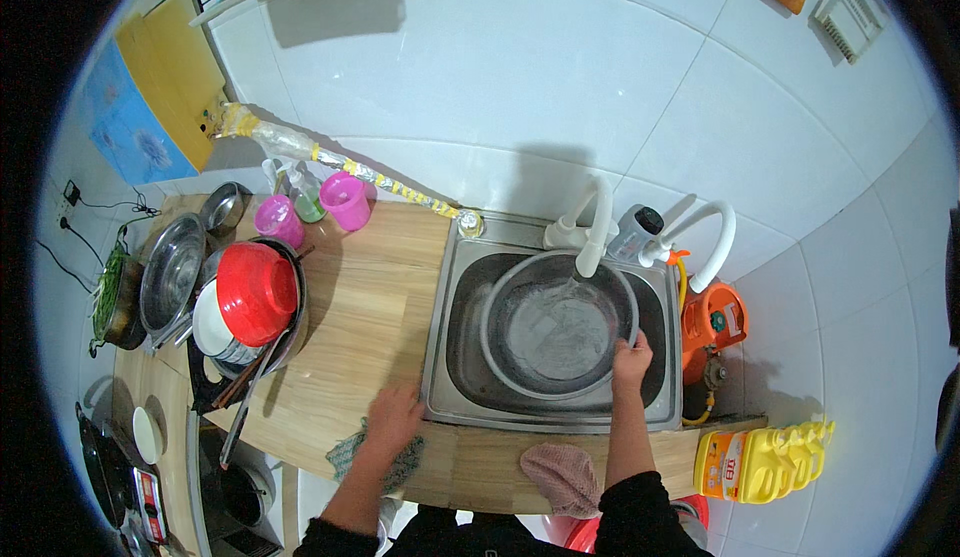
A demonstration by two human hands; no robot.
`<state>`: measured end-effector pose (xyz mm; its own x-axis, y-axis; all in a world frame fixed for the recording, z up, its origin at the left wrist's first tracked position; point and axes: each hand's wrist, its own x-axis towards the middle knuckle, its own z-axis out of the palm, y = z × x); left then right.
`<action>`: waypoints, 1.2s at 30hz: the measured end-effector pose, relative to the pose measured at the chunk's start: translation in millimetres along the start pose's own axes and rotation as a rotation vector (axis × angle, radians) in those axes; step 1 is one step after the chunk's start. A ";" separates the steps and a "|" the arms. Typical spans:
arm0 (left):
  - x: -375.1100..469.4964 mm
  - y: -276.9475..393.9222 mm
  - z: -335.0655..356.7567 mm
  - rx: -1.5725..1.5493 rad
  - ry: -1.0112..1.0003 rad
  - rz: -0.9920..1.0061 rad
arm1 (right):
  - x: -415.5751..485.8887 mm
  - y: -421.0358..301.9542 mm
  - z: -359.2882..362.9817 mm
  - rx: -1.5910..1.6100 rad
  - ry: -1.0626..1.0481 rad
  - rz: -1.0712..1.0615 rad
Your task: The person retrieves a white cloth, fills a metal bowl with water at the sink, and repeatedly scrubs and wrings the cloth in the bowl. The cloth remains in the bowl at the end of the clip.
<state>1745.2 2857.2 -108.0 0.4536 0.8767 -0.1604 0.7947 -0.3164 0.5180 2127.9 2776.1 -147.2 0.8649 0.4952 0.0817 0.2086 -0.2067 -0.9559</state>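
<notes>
A round grey basin (499, 358) sits in the stainless steel sink (439, 377), under a white faucet (600, 219). Water appears to run from its spout into the basin, where the liquid looks cloudy. My right hand (632, 362) grips the basin's rim on its right side. Over the wooden counter, just left of the sink's edge, is my left hand (394, 414), blurred, its fingers hard to make out. A green patterned cloth (405, 463) lies partly hidden under my left wrist. Between my arms, a pink cloth (559, 474) drapes over the counter's front edge.
A red bowl (255, 294) tops stacked dishes and utensils at left. Pink cups (345, 200) and a spray bottle (306, 197) stand behind. Right of the sink are a second curved faucet (720, 245), an orange gas cylinder (694, 324) and yellow jugs (757, 467).
</notes>
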 end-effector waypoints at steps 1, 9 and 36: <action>-21.0 -10.2 -13.4 0.181 -0.064 -0.012 | 1.9 -8.4 -3.3 -0.118 0.033 -0.009; -80.4 -83.4 -1.9 0.123 -0.049 -0.094 | -13.6 9.4 4.2 -0.049 0.077 0.098; 115.7 52.0 63.5 -1.209 -0.563 -0.446 | -29.5 5.8 -26.9 0.364 -0.139 0.543</action>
<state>1864.7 2919.2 -153.0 0.5861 0.4676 -0.6617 0.2100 0.7011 0.6815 2115.9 2737.5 -147.5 0.7318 0.5105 -0.4516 -0.4280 -0.1714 -0.8874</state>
